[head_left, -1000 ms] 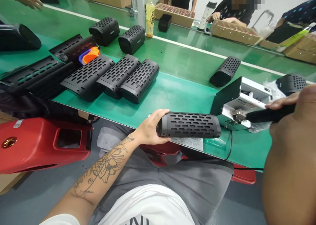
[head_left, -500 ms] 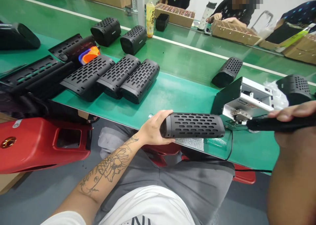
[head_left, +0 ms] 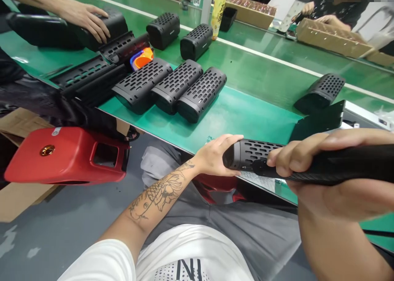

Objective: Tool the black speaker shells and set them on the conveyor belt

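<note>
1. Black plastic, the slotted row has three casings and serves as landmark; no brand on it can be read.
2. Bold dark letters on the white shirt seem to read "NI", cut off below. Beyond the row's right end, the yellow bottle carries dark characters too small to read. Left of the row and lower, the red stool bears a gold emblem and a pale sticker.
3. To the right of the row and nearer the wearer, the held casing lies at the worktop's edge, slots up, long axis running roughly left to right. Its right end is hidden. The row's casings point diagonally, near-left to far-right.
4. The left hand is curled round the held casing's left end. The right hand grips a black tool, its tip aimed left, over the casing in view; contact cannot be told.
5. Glossy green, the worktop has a white stripe behind the row. Left of the row, a co-worker's hand rests on a black casing. Far right beyond it are cardboard boxes; below, grey floor.
</note>
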`<action>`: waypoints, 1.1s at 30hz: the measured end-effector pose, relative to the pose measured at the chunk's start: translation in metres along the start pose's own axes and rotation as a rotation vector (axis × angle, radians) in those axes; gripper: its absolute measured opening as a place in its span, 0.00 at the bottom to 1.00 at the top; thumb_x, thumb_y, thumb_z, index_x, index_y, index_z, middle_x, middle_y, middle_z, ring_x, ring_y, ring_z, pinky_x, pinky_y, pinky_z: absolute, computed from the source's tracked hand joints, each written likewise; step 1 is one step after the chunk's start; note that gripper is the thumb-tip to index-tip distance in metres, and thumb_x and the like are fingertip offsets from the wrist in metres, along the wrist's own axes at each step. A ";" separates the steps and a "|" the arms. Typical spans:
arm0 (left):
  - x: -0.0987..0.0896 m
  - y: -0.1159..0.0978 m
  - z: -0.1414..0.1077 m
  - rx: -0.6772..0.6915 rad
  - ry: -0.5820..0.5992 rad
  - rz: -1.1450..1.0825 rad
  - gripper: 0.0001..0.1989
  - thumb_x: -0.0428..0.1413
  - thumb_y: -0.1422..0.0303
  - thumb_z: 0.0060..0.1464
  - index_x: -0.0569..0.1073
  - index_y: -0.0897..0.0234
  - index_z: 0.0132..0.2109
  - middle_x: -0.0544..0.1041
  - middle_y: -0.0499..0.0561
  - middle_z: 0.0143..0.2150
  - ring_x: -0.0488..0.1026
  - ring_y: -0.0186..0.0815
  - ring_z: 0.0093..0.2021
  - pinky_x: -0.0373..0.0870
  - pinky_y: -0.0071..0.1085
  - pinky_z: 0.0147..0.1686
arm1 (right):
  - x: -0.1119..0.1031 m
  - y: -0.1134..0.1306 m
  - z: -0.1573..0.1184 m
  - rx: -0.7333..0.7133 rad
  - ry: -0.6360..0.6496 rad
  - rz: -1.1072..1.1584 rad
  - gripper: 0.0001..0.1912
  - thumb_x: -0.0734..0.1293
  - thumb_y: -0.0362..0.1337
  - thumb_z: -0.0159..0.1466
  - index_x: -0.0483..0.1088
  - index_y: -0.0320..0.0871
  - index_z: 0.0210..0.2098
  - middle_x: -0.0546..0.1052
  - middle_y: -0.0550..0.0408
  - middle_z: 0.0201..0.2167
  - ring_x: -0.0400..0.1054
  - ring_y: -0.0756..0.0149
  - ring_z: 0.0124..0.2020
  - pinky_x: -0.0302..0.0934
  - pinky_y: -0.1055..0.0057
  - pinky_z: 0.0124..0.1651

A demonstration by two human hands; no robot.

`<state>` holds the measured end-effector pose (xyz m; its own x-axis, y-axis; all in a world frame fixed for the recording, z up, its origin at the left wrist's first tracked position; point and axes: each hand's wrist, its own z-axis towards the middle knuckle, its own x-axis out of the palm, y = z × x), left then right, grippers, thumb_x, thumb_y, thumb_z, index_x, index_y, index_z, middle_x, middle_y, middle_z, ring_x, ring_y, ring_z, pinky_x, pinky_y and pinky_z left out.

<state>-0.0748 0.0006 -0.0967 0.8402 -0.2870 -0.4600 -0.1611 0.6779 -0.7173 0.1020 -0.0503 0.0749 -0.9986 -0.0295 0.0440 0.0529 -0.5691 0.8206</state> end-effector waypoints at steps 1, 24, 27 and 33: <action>0.000 0.000 0.000 0.003 -0.005 0.000 0.55 0.74 0.52 0.51 0.59 0.58 0.78 0.72 0.63 0.72 0.75 0.52 0.70 0.75 0.48 0.71 | 0.000 -0.004 0.000 0.006 0.007 -0.001 0.26 0.81 0.63 0.56 0.83 0.48 0.38 0.76 0.56 0.21 0.68 0.58 0.18 0.72 0.54 0.23; 0.010 -0.011 -0.010 -0.040 -0.083 0.251 0.56 0.71 0.42 0.51 0.58 0.58 0.77 0.76 0.64 0.70 0.76 0.57 0.67 0.71 0.52 0.67 | -0.001 -0.009 -0.015 0.197 0.247 0.061 0.20 0.81 0.53 0.62 0.74 0.47 0.37 0.75 0.60 0.24 0.71 0.65 0.23 0.72 0.62 0.32; 0.040 -0.037 -0.044 -0.118 -0.328 0.400 0.58 0.70 0.38 0.52 0.56 0.61 0.78 0.75 0.68 0.66 0.76 0.61 0.66 0.71 0.57 0.65 | -0.022 0.007 -0.008 0.171 0.092 -0.009 0.26 0.79 0.63 0.59 0.75 0.46 0.34 0.73 0.60 0.22 0.70 0.64 0.21 0.74 0.58 0.30; 0.093 -0.089 -0.093 -0.038 -0.181 0.120 0.37 0.59 0.57 0.63 0.63 0.65 0.74 0.73 0.64 0.60 0.78 0.48 0.57 0.81 0.45 0.55 | -0.156 -0.010 0.028 -0.204 -0.588 -0.541 0.17 0.78 0.48 0.64 0.76 0.42 0.38 0.69 0.61 0.21 0.69 0.66 0.21 0.67 0.66 0.25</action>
<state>-0.0304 -0.1496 -0.1244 0.8925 -0.0771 -0.4443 -0.2822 0.6730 -0.6837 0.2573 -0.0174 0.0758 -0.7198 0.6941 0.0098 -0.4929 -0.5210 0.6969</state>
